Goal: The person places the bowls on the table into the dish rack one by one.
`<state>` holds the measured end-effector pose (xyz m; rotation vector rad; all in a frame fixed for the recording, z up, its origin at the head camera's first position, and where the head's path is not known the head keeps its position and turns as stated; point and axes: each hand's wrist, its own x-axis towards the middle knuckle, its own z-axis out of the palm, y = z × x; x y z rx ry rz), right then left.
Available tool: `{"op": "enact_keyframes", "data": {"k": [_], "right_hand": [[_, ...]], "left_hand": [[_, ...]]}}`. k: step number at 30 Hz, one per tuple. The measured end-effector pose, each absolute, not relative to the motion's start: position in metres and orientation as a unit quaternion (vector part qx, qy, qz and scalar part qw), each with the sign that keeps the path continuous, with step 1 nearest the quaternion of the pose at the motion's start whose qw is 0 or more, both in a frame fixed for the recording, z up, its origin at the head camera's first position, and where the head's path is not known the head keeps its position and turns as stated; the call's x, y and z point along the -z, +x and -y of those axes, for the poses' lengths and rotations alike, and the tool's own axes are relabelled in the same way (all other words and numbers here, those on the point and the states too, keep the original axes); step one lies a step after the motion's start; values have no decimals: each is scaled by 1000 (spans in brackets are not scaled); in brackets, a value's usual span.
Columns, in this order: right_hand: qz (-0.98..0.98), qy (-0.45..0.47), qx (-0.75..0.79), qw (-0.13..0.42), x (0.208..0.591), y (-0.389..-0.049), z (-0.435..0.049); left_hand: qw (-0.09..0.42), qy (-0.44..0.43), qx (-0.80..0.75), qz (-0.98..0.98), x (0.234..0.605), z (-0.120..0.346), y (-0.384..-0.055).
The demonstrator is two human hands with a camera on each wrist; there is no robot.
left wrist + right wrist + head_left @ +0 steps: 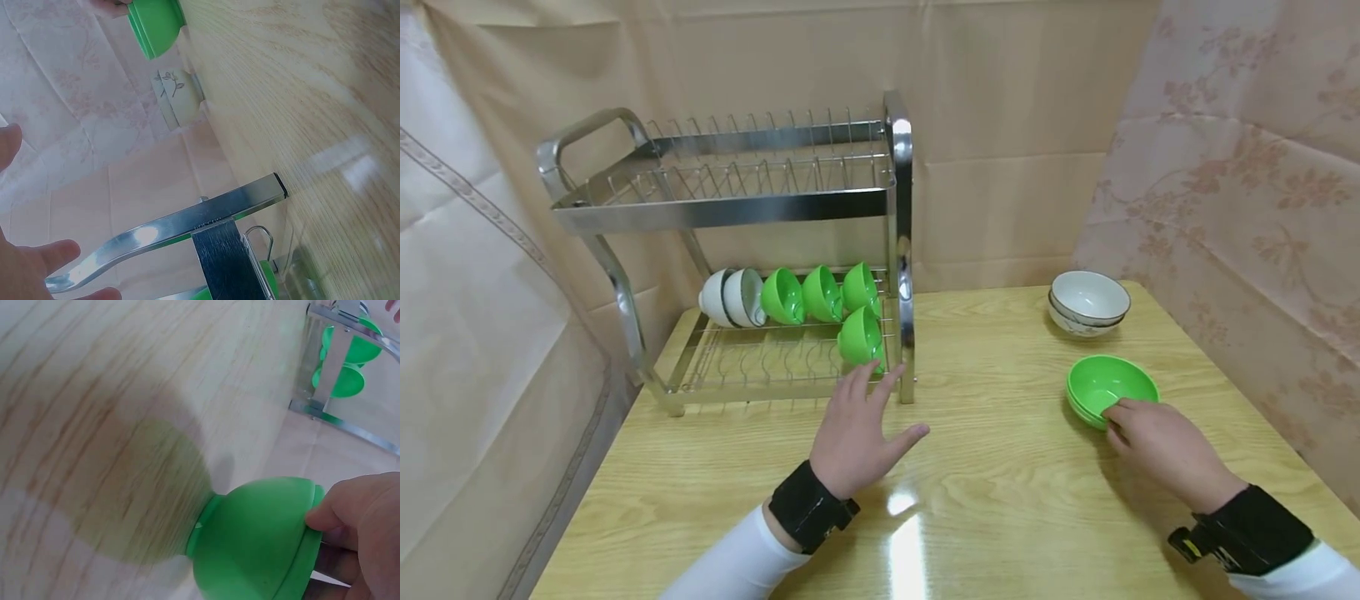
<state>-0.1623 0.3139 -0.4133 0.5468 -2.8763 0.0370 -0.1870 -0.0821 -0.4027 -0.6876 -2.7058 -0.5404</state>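
The rim of the nested green bowls point(1107, 379) is pinched between the thumb and fingers of the right hand point(1168, 446); whether one bowl or both are gripped cannot be told. Beyond this hand, stacked white bowls point(1090, 298) are set on the worktop point(1000, 492). The left hand point(859, 437) is held with fingers spread; just beyond its fingertips, a tilted green bowl point(859, 336) is held in the dish rack point(722, 213).
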Motion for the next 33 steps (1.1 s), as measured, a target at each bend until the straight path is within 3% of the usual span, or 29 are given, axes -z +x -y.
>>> {"op": "enact_keyframes", "data": {"k": [12, 25, 28, 33], "right_hand": [[972, 186, -52, 136, 421, -159, -317], [939, 230, -51, 251, 402, -152, -307], [929, 247, -52, 269, 395, -149, -292], [905, 304, -68, 291, 389, -145, -257]], "left_hand": [[135, -220, 182, 949, 403, 85, -185], [123, -204, 238, 941, 396, 88, -190], [87, -191, 287, 935, 391, 90, -189], [-37, -174, 460, 870, 386, 90, -185]]}}
